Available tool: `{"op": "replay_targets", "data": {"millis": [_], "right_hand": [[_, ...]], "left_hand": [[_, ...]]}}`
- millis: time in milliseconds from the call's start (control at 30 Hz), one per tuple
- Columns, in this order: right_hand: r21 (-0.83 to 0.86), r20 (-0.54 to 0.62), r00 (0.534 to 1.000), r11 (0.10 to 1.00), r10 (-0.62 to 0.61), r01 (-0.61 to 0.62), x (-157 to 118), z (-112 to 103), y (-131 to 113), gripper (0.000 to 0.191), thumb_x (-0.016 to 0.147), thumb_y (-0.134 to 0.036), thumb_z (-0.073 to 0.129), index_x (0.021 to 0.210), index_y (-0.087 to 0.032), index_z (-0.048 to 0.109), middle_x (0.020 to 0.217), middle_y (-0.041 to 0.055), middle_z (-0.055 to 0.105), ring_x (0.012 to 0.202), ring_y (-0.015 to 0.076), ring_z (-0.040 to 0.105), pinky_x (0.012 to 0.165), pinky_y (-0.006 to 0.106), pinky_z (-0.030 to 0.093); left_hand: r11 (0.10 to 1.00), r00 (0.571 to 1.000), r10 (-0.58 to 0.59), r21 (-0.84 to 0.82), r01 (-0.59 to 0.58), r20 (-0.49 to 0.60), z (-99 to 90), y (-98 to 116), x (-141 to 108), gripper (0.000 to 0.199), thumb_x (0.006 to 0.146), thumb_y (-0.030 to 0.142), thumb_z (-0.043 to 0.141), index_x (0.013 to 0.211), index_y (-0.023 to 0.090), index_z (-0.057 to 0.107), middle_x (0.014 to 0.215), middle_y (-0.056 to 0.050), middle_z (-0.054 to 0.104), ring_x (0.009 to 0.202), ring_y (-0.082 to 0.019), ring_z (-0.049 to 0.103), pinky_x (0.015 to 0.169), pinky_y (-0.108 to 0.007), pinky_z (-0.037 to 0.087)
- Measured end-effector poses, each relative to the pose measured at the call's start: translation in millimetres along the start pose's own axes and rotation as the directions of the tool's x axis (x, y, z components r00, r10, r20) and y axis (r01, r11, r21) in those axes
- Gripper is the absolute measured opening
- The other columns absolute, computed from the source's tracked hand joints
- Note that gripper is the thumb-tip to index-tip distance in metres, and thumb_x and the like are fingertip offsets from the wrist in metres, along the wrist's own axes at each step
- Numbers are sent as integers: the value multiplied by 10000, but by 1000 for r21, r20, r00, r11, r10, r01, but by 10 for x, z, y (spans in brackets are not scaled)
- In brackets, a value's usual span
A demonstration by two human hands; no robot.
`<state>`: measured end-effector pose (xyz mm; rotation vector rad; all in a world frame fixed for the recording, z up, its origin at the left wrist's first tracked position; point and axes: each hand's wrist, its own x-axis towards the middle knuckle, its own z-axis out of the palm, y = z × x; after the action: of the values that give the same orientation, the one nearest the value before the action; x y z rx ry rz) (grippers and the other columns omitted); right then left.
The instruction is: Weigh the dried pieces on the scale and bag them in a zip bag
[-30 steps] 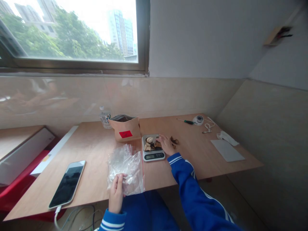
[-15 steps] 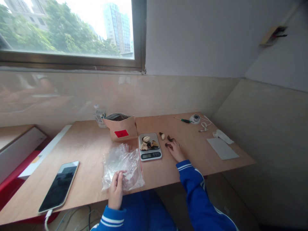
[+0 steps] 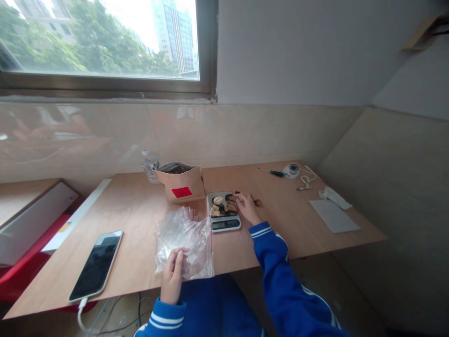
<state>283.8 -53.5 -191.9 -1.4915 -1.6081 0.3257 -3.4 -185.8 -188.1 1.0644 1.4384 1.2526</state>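
A small digital kitchen scale point(image 3: 226, 224) carries several cream and dark brown dried pieces point(image 3: 218, 209) that look like mushroom slices. My right hand point(image 3: 248, 209) is at the right edge of its pan, fingertips pinched on a dark brown dried piece point(image 3: 230, 198). Behind that hand, a dark curled piece point(image 3: 257, 202) lies on the table. To the left of the scale is a crumpled clear zip bag point(image 3: 185, 234). My left hand point(image 3: 172, 270) is closed on the bag's near part, thumb on top. A brown kraft pouch point(image 3: 184, 185) with a red label stands open behind the bag.
A phone point(image 3: 98, 262) on a charging cable lies at the left. The clear bottle point(image 3: 150, 171) stands behind the pouch. At the back right are a green-handled screwdriver point(image 3: 277, 173), a white dome camera point(image 3: 291, 171) with its cable, and white sheets point(image 3: 335, 216).
My right hand has moved left from the table to the scale's right edge, bringing a dark piece. My left hand stays on the bag. The view has shifted slightly.
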Motion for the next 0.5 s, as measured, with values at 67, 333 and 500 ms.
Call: {"op": "replay_targets", "data": {"millis": [67, 333, 500], "right_hand": [[39, -69, 996, 998, 58, -56, -202, -46, 39, 261, 837, -272, 439, 989, -187, 634, 999, 104, 586, 972, 218, 545, 888, 389, 432], [417, 147, 906, 805, 398, -421, -1119, -147, -435, 331, 851, -455, 455, 947, -176, 604, 905, 73, 638, 787, 187, 586, 725, 325, 476], [520, 430, 872, 725, 234, -452, -1309, 128, -1046, 361, 854, -474, 483, 1092, -214, 563, 947, 39, 633, 782, 148, 597, 749, 284, 477]], "left_hand": [[1000, 1000, -12, 1, 12, -6, -17, -9, 5, 507, 679, 636, 568, 853, 162, 618, 598, 18, 510, 513, -105, 480, 438, -201, 385], [999, 997, 23, -45, -26, -73, 86, -12, -1, 475, 700, 616, 556, 830, 161, 602, 599, 22, 505, 507, -100, 453, 459, -207, 376], [998, 996, 64, 0, -64, -69, 215, -26, -37, 474, 689, 618, 561, 787, 159, 629, 738, -25, 591, 677, -147, 538, 610, -237, 451]]}}
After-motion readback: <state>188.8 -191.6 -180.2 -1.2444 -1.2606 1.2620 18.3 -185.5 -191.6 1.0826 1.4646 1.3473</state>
